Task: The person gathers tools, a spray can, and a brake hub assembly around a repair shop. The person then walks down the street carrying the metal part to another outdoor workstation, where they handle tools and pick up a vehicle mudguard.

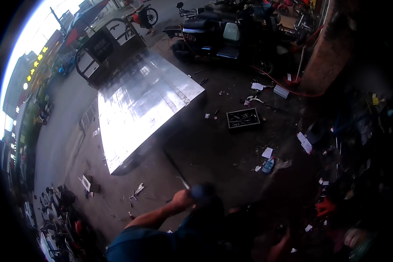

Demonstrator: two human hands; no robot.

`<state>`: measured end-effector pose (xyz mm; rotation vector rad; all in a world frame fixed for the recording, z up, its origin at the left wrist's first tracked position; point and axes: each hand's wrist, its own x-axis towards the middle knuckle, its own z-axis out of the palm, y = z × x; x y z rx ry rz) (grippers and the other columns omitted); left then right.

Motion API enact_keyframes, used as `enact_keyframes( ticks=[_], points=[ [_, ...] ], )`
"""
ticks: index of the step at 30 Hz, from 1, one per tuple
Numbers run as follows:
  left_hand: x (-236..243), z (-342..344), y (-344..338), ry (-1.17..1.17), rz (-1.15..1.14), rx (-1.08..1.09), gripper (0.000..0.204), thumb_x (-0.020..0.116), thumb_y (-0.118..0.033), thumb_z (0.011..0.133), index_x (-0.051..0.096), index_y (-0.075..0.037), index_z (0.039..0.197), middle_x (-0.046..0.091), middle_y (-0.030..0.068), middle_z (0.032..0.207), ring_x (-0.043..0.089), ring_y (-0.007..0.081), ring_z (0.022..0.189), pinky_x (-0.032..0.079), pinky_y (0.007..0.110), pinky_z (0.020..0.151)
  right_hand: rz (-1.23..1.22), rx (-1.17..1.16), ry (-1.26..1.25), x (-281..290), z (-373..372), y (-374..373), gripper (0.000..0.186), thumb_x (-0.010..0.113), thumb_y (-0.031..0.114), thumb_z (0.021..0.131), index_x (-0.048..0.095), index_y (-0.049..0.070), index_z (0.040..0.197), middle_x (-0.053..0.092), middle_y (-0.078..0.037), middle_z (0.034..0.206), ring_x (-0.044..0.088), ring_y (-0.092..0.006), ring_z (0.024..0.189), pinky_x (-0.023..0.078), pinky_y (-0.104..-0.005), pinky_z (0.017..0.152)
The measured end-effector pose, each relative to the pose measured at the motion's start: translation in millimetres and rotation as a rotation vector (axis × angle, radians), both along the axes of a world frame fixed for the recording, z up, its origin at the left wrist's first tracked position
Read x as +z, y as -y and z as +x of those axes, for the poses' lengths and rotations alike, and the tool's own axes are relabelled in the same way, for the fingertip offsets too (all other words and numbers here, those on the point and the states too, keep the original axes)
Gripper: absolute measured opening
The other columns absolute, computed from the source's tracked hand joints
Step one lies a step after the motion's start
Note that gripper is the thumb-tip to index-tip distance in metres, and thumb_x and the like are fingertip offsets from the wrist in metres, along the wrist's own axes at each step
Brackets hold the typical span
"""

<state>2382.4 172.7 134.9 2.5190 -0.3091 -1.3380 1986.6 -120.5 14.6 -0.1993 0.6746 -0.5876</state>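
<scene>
My left hand (183,199) is closed round the near end of a long metal bar (176,169). The bar slants away toward the underside of a cargo tricycle's shiny metal flatbed (146,102); shadow hides its far end. Beside that hand is a dark rounded shape, perhaps my knee. What looks like my right hand (282,241) is low at the right, in deep shadow. Its fingers and anything in them cannot be made out. Left of the bar, a pair of locking pliers (139,189) lies on the ground.
A tray of tools (243,118) lies on the ground beyond the bar. Black electric scooters (218,35) stand at the back, near a brick pillar (329,56). A blue bottle-like item (268,165) and paper scraps lie at right. More motorbikes (59,214) line the lower left.
</scene>
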Motion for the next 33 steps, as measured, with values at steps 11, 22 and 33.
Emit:
enact_keyframes(
  ticks=[11, 22, 33],
  points=[
    [-7, 13, 30, 0.136, -0.081, 0.377, 0.029, 0.068, -0.023, 0.064, 0.065, -0.001, 0.083, 0.062, 0.0132, 0.066, 0.063, 0.0211, 0.065, 0.047, 0.034, 0.061, 0.098, 0.155, -0.232, 15, 212, 92, 0.039, 0.06, 0.032, 0.08, 0.051, 0.005, 0.107, 0.059, -0.012, 0.096, 0.061, -0.0297, 0.078, 0.053, -0.0378, 0.06],
    [-69, 168, 80, 0.166, -0.117, 0.46, 0.024, 0.066, -0.016, 0.062, 0.059, 0.005, 0.069, 0.058, 0.0134, 0.06, 0.059, 0.0233, 0.056, 0.046, 0.034, 0.055, 0.338, 0.439, -0.466, -49, 472, 163, 0.036, 0.064, 0.024, 0.079, 0.047, 0.011, 0.108, 0.057, -0.013, 0.091, 0.061, -0.0332, 0.076, 0.054, -0.0425, 0.058],
    [-168, 254, 91, 0.189, 0.087, 0.18, 0.032, 0.066, -0.021, 0.064, 0.06, 0.003, 0.083, 0.061, 0.023, 0.072, 0.062, 0.0363, 0.073, 0.048, 0.039, 0.061, -0.013, 0.538, -0.746, -215, 642, 234, 0.031, 0.061, 0.03, 0.082, 0.052, 0.008, 0.102, 0.057, -0.007, 0.083, 0.057, -0.0211, 0.066, 0.046, -0.0365, 0.052]
  ],
)
